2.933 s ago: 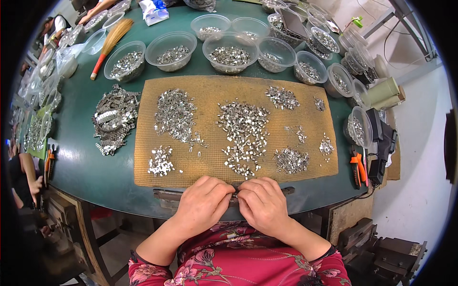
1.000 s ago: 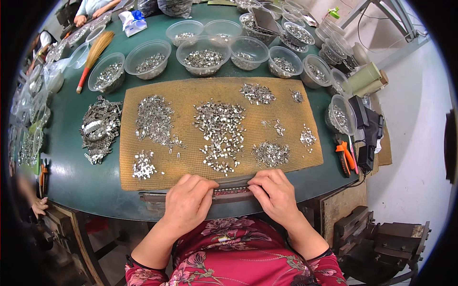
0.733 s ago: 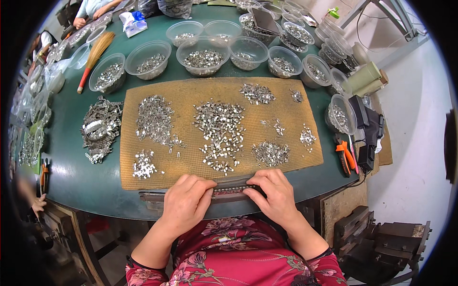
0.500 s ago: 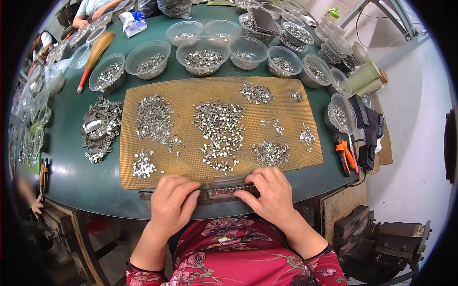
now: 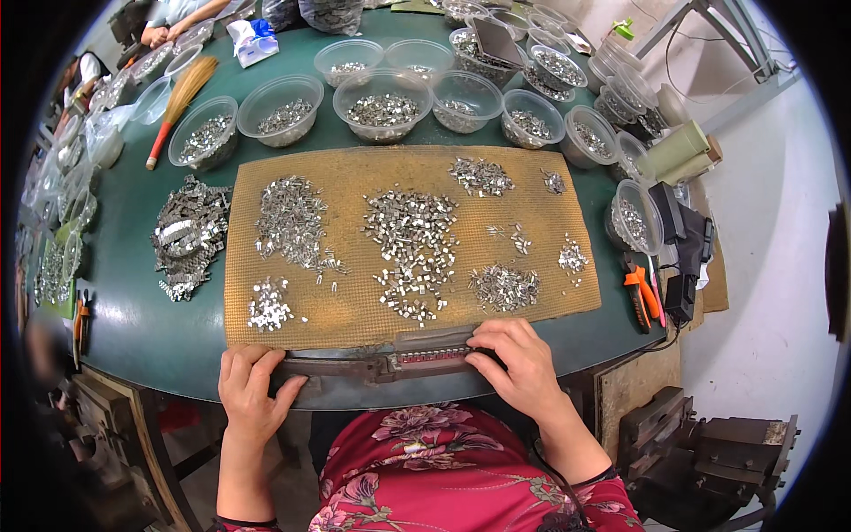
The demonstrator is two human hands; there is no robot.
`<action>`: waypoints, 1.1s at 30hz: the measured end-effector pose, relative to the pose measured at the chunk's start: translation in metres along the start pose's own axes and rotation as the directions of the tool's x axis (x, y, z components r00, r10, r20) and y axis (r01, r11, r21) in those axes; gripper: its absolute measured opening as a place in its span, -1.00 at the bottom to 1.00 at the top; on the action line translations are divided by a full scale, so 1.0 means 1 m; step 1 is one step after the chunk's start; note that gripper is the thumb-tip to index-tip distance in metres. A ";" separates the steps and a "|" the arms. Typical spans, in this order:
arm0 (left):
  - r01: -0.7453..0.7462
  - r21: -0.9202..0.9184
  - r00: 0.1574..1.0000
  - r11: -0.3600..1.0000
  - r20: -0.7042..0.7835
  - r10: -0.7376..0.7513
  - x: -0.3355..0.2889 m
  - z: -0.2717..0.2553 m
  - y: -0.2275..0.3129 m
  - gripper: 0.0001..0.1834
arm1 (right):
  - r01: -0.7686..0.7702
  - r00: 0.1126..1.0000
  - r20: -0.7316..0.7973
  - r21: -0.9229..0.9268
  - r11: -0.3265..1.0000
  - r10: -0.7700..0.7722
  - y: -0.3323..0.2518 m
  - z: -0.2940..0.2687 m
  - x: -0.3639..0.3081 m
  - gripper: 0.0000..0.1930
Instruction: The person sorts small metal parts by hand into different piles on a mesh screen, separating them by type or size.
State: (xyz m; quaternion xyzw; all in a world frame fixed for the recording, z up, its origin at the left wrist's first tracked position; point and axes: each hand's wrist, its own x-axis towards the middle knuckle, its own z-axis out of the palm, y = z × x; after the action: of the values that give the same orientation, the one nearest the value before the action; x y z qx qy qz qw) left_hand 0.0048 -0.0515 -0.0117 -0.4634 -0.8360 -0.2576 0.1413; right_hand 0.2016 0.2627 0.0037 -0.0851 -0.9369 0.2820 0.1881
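Observation:
A long, dark metal jig [image 5: 381,365] lies crosswise at the near edge of the table, along the front of a tan textured mat [image 5: 346,328]. Its right part has a slot with a row of small metal pieces [image 5: 434,355] over a reddish strip. My left hand [image 5: 251,386] is closed around the jig's left end, thumb on the near side. At the other end, my right hand [image 5: 517,365] pinches the jig between thumb and fingers. Piles of small silvery metal pieces [image 5: 412,244] are spread on the mat, and the nearest pile [image 5: 269,306] sits beyond my left hand.
Clear plastic bowls [image 5: 381,106] of metal pieces line the far side. Linked metal strips [image 5: 191,235] lie left of the mat, near a red-handled brush [image 5: 177,106]. Orange-handled pliers [image 5: 640,293] and black adapters [image 5: 681,293] are at right. Another person's hand [image 5: 158,35] shows far left.
My left hand has slid left from near the jig's middle to its left end, uncovering the bar. My right hand has shifted slightly right and keeps its hold. The whole view moved a little.

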 end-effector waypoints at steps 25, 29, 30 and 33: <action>-0.445 -0.424 0.881 0.789 -0.047 0.471 0.089 0.052 0.119 -0.51 | -0.053 0.993 0.090 -0.209 0.977 0.073 0.014 -0.035 -0.016 -0.67; -0.345 -0.387 0.901 0.855 0.117 0.417 0.086 0.080 0.123 -0.50 | -0.034 0.996 0.069 -0.211 0.977 0.050 0.017 -0.032 -0.019 -0.68; -0.349 -0.389 0.899 0.853 0.119 0.422 0.086 0.078 0.120 -0.50 | -0.023 0.997 0.062 -0.205 0.979 0.036 0.017 -0.032 -0.020 -0.69; -0.311 -0.394 0.922 0.865 0.095 0.375 0.085 0.064 0.110 -0.49 | 0.039 0.998 0.044 -0.108 0.993 -0.034 0.025 -0.038 -0.021 -0.74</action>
State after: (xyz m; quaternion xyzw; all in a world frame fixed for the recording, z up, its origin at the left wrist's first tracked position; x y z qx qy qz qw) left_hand 0.0529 0.0924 0.0082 -0.6432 -0.6848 -0.3418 0.0234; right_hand 0.2374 0.2966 0.0122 -0.0724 -0.9561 0.2286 0.1686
